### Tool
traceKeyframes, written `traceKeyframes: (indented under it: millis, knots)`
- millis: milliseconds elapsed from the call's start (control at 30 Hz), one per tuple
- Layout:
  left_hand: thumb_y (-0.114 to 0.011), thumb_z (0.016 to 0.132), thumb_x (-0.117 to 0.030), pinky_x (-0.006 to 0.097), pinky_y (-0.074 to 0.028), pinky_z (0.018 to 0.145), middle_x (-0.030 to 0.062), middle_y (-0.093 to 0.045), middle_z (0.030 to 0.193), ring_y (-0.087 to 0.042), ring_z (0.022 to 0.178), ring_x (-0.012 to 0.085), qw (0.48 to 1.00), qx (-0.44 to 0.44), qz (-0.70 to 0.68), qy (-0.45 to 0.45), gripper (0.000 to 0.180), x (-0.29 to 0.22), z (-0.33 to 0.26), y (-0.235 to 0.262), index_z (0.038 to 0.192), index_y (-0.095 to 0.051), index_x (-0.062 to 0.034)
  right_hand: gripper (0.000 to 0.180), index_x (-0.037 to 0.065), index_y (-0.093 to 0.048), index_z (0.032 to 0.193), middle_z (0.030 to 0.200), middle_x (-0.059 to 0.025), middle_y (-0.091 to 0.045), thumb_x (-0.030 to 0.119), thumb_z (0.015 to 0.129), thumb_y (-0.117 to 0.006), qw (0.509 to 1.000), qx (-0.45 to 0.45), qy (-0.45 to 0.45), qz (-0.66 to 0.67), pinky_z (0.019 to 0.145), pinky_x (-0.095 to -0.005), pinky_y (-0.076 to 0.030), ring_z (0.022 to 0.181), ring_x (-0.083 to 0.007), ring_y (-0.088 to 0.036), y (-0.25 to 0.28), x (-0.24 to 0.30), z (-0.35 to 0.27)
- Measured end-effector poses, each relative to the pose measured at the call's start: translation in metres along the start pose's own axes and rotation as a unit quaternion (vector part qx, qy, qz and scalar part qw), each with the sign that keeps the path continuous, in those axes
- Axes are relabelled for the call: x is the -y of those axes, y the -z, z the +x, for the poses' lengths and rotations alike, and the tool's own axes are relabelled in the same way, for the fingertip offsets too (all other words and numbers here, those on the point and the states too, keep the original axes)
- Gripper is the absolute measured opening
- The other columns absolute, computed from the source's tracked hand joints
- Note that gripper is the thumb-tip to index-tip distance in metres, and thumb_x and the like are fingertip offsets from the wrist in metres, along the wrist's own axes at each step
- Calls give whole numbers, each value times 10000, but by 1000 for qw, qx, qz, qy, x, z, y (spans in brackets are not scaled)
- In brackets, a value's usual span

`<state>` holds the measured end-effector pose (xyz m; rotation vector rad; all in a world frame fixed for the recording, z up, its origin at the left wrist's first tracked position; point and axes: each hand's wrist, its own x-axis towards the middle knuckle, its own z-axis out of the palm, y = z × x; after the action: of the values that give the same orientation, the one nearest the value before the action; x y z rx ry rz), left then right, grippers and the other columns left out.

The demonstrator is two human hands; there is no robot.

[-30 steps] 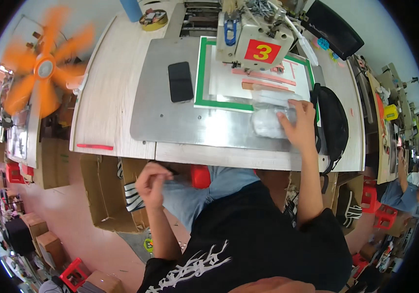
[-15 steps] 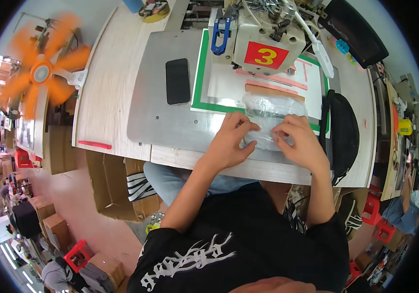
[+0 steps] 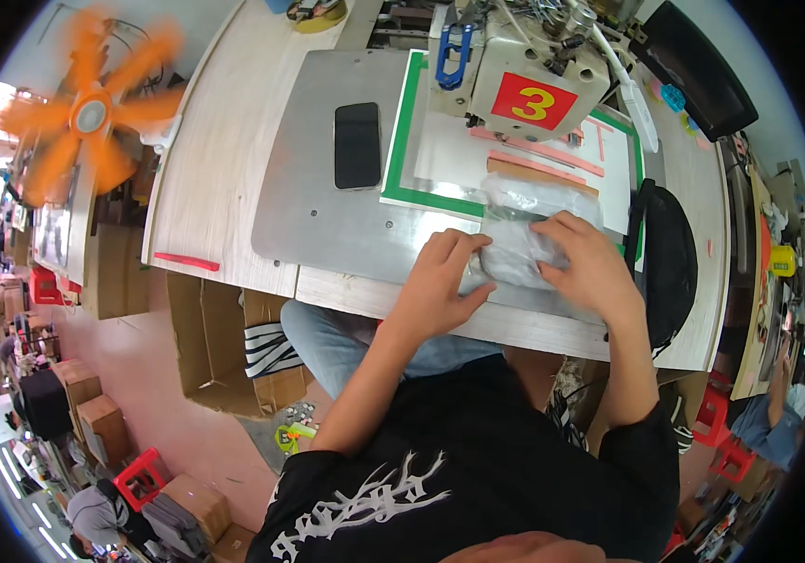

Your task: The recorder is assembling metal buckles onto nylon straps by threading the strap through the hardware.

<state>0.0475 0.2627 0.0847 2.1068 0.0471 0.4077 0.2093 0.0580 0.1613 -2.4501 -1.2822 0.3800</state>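
Now two-handed: L hand and R hand at a clear plastic packet w/ white contents. Approx. 1 s ago, only R was at the packet, w/ L off the table over the lap; by 0.5 s ago L had joined, and both remain there. R thumb & fingertips stand wider apart than 0.5 s ago. Judged from this, work has gone from one-handed contact to joint handling, prob. steadying or straightening the film; exact action unclear.

Grip: L fingers bent, tips at the packet's L edge, thumb spread well away from them, nearer the table edge. R fingers curved over the packet's R part, thumb apart & lower; can't tell whether R pinches film b/w them or merely rests on it.

Position: packet lies in front of the machine, its near part over the metal plate, its far part over the green-bordered board, just below a brown strip. Pink strips lie beyond, partly under the machine head.

Surroundings: phone flat on the plate, L of the board; black pouch R of R hand, near but apart from the packet. Both keep their places across the sequence; slight offsets fit a shift of view, i.e. camera motion.
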Motion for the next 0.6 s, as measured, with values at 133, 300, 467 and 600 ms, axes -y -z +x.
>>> traceKeyframes:
  millis: [133, 300, 467, 600]
  knots:
    - [-835, 864, -116, 443, -501, 968, 127, -636, 1149, -608, 1106, 345, 998, -38, 32, -31, 510, 4, -5, -9, 1337, -655, -49, 387, 63, -733, 1231, 1210, -112, -710, 179, 868, -805, 997, 29, 37, -57, 951, -448, -589, 1116, -340, -681, 6, -4, 7]
    - [-829, 872, -146, 436, -496, 917, 105, -661, 1067, -634, 1048, 326, 994, -83, 47, -47, 450, 12, -13, -14, 1279, -662, -50, 355, 75, -736, 1193, 1154, -91, -725, 149, 852, -804, 988, 8, 65, -138, 922, -437, -587, 1071, -321, -677, 2, -12, 16]
    - [-843, 872, -158, 436, -498, 917, 101, -668, 1091, -633, 1051, 335, 994, -79, 59, -55, 405, 9, -13, -11, 1224, -670, -61, 313, 77, -745, 1149, 1053, -93, -712, 99, 840, -792, 988, -39, 75, -131, 916, -432, -580, 1036, -320, -680, -3, -4, 13]
    - [-841, 864, -160, 434, -487, 894, 81, -635, 1082, -622, 1019, 322, 992, -78, 74, -57, 305, 13, -14, -14, 1105, -669, -85, 283, 64, -741, 1140, 1041, -112, -686, 50, 858, -758, 989, -41, 82, -117, 921, -445, -575, 1036, -343, -681, -2, -10, 10]
